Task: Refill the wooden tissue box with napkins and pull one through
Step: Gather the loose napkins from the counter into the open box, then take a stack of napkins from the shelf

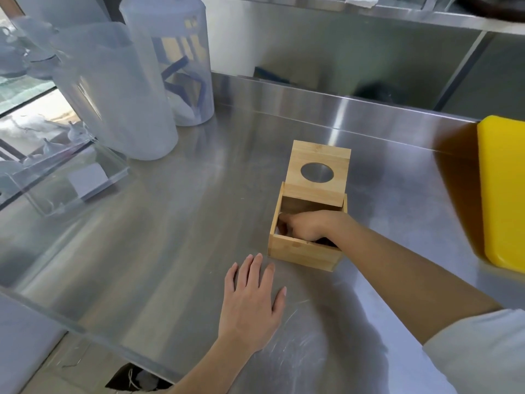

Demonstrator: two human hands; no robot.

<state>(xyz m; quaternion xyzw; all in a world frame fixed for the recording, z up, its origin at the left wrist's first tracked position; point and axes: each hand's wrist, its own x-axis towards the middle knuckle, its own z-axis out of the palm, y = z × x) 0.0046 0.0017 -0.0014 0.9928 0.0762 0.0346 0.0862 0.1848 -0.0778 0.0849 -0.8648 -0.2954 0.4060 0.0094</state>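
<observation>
A square wooden tissue box (301,253) stands on the steel counter (176,223). Its lid (318,159), with a round hole, is slid back and juts past the far wall, leaving the top open. My right hand (305,226) reaches down inside the box with the fingers curled. The box walls and the hand hide what lies at the bottom. My left hand (251,301) rests flat on the counter just in front of the box's left corner, fingers spread, holding nothing. I see no napkins.
Two tall translucent plastic containers (113,89) (181,58) stand at the back left. A clear acrylic case (68,177) lies left of them. A yellow board (504,191) sits at the right edge. A raised steel back ledge (341,100) runs behind.
</observation>
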